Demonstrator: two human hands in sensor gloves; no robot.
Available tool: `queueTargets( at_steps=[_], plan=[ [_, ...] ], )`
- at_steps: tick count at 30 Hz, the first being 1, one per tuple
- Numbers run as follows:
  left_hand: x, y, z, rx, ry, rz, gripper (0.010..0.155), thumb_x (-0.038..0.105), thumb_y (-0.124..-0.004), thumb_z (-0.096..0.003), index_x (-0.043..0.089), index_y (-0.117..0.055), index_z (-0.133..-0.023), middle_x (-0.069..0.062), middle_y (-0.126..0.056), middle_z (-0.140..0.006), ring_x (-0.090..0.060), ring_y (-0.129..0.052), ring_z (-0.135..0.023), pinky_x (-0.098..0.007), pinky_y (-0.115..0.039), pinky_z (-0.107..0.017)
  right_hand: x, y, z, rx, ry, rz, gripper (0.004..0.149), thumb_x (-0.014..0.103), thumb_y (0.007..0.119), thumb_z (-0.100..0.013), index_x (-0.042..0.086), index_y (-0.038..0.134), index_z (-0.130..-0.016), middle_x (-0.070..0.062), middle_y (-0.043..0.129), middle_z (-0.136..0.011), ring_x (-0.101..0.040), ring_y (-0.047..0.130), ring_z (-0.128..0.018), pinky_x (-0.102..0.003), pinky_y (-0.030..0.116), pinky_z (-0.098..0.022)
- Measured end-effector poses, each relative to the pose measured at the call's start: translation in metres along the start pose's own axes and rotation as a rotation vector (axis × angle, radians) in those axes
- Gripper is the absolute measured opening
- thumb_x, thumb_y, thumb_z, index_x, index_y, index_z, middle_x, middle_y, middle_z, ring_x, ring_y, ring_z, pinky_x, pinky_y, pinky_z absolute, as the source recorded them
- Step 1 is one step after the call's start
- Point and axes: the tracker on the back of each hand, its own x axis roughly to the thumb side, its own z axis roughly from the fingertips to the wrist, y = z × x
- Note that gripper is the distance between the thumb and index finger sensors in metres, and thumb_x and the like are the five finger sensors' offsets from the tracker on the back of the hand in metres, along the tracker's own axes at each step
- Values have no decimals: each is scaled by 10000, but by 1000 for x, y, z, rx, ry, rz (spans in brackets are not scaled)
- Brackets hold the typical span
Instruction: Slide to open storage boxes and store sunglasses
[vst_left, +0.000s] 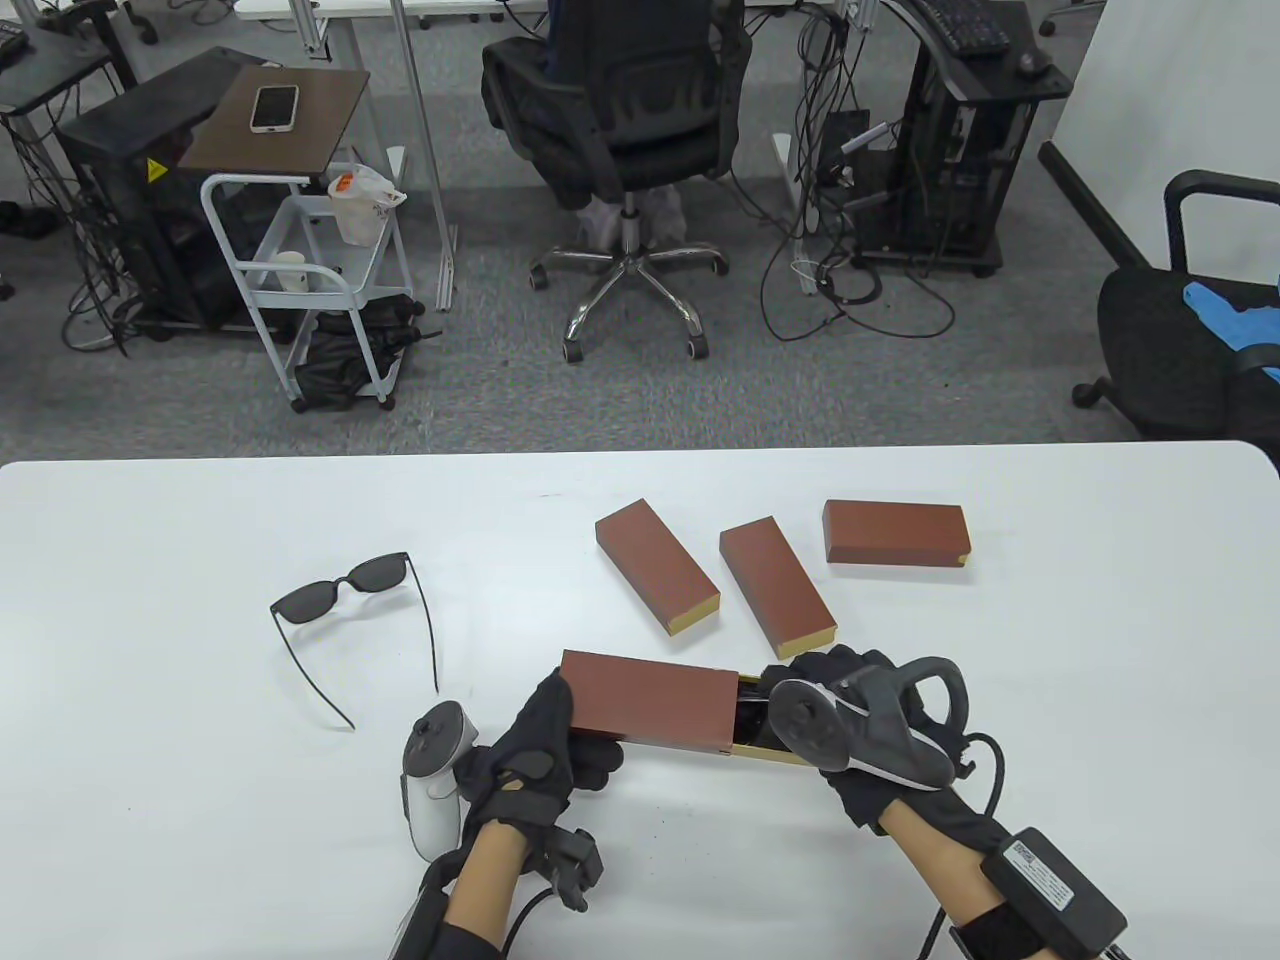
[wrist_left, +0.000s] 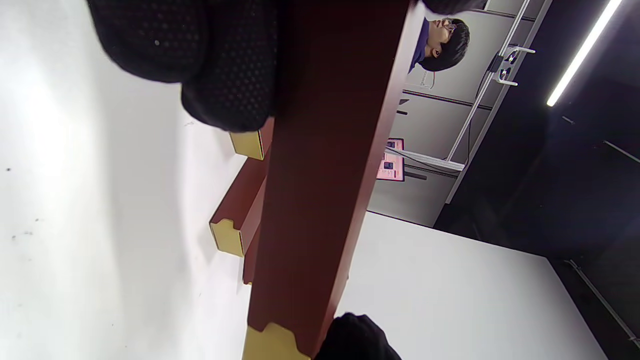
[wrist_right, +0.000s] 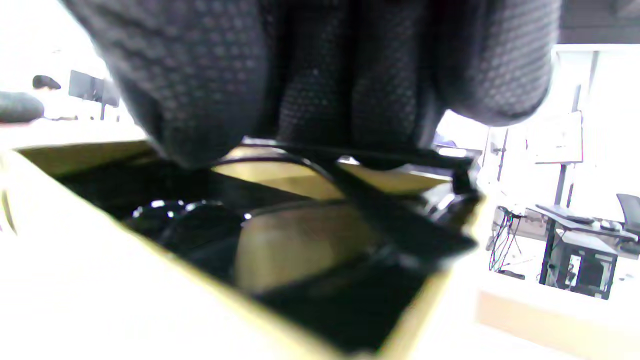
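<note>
The white table (vst_left: 200, 800) fills the lower half of the table view. Behind it, on the grey floor, stand a black office chair (vst_left: 625, 130), a white cart (vst_left: 310, 270) with a phone (vst_left: 274, 107) on its brown top, and a computer tower (vst_left: 950, 170).

On the table, three closed brown boxes lie in a row beyond the hands: the left box (vst_left: 655, 565) and the middle box (vst_left: 777, 590) are both turned at an angle, with their gold ends toward the person, and the right box (vst_left: 896, 532) lies across, well apart from the hands.

Near the front edge is the fourth box (vst_left: 650, 700) – the one in work. Its brown sleeve is pulled to the left, so the gold drawer (vst_left: 765, 760) shows at the right end. The left hand (vst_left: 545, 745) grips the left end of the sleeve, with the fingers curled around it; in the left wrist view the fingers (wrist_left: 225, 65) lie on the dark red side of the sleeve.

The right hand (vst_left: 850, 720) is at the open end of the drawer. In the right wrist view its fingers (wrist_right: 320, 75) are bent down over the drawer and touch a pair of dark glasses (wrist_right: 350, 220) that lies inside – whether they pinch the thin temple or only press on it, I cannot tell.

A second pair of sunglasses (vst_left: 350, 590) lies unfolded on the table to the left, apart from both hands, with its temples pointing toward the person
</note>
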Motion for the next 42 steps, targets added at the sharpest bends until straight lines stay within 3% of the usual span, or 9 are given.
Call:
queueTargets(
  at_steps=[4, 7, 12, 15, 19, 28, 42],
  plan=[
    [-1, 3, 0, 12, 2, 15, 771, 614, -474, -500, 208, -327, -1139, -85, -770, -898, -239, -910, -669, -481, -764, -521, -21, -6, 2, -82, 112, -186, 474, 420, 877, -294, 308, 835, -752, -39, 906, -798, -296, 925, -673, -465, 806, -519],
    [-1, 6, 0, 19, 3, 15, 771, 616, -469, -500, 212, -319, -1140, -81, -764, -904, -237, -906, -677, -479, -762, -527, -41, 3, 5, -99, 243, -360, 544, 496, 834, -305, 298, 776, -808, -71, 836, -863, -330, 870, -730, -478, 786, -530],
    [-3, 9, 0, 27, 1, 45, 771, 614, -462, -499, 216, -306, -1141, -79, -754, -913, -235, -902, -686, -478, -761, -532, -76, 46, 23, -92, 507, -758, 662, 594, 770, -308, 278, 678, -882, -128, 736, -931, -387, 809, -777, -485, 794, -500],
    [-3, 8, -1, 25, -9, 47, 771, 619, -453, -497, 226, -293, -1141, -71, -747, -921, -227, -898, -697, -472, -759, -541, -84, 76, 33, -38, 616, -1106, 683, 611, 739, -337, 282, 610, -922, -153, 648, -983, -404, 825, -760, -480, 815, -459],
    [-5, 6, -2, 11, -8, 46, 770, 617, -452, -498, 229, -286, -1142, -72, -741, -926, -230, -892, -704, -474, -756, -545, -85, 98, 39, -91, 641, -1398, 635, 569, 740, -370, 270, 624, -918, -187, 642, -970, -395, 880, -686, -458, 836, -407],
    [-8, 4, -5, 6, 11, 13, 771, 614, -457, -498, 224, -293, -1143, -80, -743, -920, -237, -893, -695, -478, -755, -539, -85, 112, 48, -157, 698, -1309, 510, 474, 810, -360, 243, 771, -813, -172, 791, -852, -334, 957, -536, -408, 865, -342],
    [-9, 4, -4, 13, 11, 15, 767, 612, -462, -500, 224, -309, -1144, -91, -751, -916, -247, -897, -692, -484, -755, -537, -85, 99, 53, -242, 673, -1097, 477, 419, 896, -318, 277, 817, -766, -103, 921, -775, -315, 1056, -433, -402, 917, -266]
  ],
)
